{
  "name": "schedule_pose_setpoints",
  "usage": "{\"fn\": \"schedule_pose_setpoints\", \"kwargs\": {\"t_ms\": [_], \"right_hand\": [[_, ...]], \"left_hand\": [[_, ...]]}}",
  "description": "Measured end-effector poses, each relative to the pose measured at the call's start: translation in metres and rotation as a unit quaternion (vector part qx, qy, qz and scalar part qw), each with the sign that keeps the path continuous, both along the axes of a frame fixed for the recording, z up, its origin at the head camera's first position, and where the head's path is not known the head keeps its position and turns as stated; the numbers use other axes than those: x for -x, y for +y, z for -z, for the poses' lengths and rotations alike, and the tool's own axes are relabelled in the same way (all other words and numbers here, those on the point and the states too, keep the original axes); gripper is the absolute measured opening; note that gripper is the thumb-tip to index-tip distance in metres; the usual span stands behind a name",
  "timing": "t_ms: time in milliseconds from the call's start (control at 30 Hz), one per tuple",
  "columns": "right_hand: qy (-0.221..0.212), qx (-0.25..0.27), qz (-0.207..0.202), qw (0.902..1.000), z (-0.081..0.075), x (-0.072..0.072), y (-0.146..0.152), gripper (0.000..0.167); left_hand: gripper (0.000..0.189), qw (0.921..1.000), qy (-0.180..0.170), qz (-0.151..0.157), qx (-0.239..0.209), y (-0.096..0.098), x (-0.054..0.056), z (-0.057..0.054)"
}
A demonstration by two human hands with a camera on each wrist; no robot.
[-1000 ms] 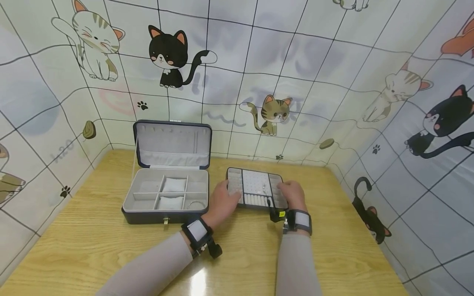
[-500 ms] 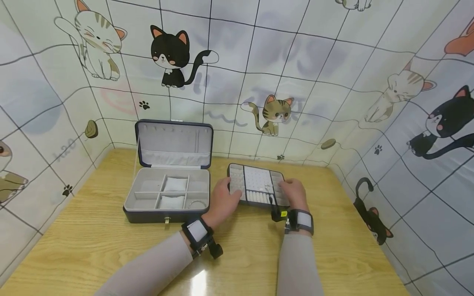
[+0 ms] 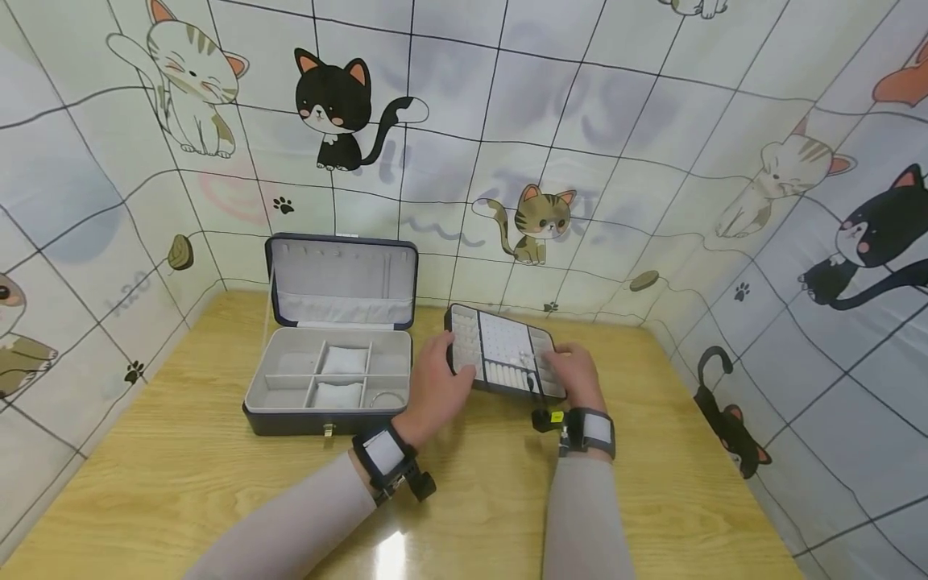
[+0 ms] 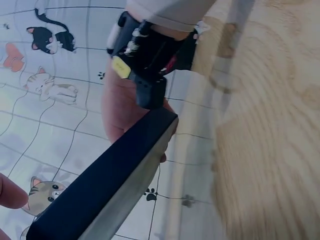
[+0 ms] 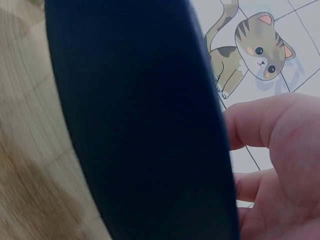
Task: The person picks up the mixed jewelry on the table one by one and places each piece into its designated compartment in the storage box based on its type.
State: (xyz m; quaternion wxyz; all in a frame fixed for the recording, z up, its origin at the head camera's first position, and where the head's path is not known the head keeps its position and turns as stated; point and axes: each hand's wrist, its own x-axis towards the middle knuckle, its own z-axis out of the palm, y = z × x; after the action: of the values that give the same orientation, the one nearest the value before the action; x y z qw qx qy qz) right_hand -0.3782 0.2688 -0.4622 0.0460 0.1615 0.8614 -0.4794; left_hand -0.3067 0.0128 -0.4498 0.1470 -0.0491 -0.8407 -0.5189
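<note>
Both hands grip a shallow jewelry tray (image 3: 505, 338) by its ends. Its dark outer wall fills much of the right wrist view. The left hand (image 3: 438, 388) has the left end, thumb over the rim; the right hand (image 3: 578, 377) pinches the right end. In the head view the tray slants, left end higher, and the left wrist view shows it raised off the tabletop. Ring rolls (image 3: 507, 375) line its front, with a few small shiny pieces (image 3: 525, 359) on the white panel. To its left stands the jewelry box (image 3: 290, 424), lid (image 3: 341, 278) up.
Two white cushions (image 3: 343, 361) and a thin bangle (image 3: 387, 393) lie in the box's compartments. The wooden table (image 3: 478, 499) ends at a cat-patterned cloth (image 3: 449, 97) behind and at both sides. Each wrist carries a strapped camera.
The tray has risen off the table in both hands, its left end going up more and tipping it. The jewelry box has stayed in place.
</note>
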Motion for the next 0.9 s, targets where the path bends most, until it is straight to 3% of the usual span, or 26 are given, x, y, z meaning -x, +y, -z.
{"fn": "schedule_pose_setpoints", "kwargs": {"t_ms": [133,333,433,767,900], "right_hand": [[0.01,0.0,-0.007,0.9999,0.0,0.0,-0.001,0.058],[0.022,0.009,-0.026,0.9994,0.0,0.001,0.002,0.053],[0.021,0.017,-0.03,0.9992,0.002,0.003,0.002,0.053],[0.024,0.046,-0.037,0.998,0.0,0.004,-0.006,0.056],[0.027,0.049,-0.043,0.9975,-0.004,0.004,-0.013,0.055]], "left_hand": [[0.057,0.9999,0.008,-0.01,-0.001,-0.003,0.001,-0.001],[0.06,0.9998,-0.015,-0.01,0.001,-0.007,0.0,0.006],[0.06,0.9999,-0.009,-0.01,0.005,-0.01,0.0,0.007],[0.06,0.9997,-0.015,0.002,0.017,-0.03,-0.001,0.005],[0.061,0.9996,-0.012,-0.006,0.023,-0.04,-0.003,0.002]]}}
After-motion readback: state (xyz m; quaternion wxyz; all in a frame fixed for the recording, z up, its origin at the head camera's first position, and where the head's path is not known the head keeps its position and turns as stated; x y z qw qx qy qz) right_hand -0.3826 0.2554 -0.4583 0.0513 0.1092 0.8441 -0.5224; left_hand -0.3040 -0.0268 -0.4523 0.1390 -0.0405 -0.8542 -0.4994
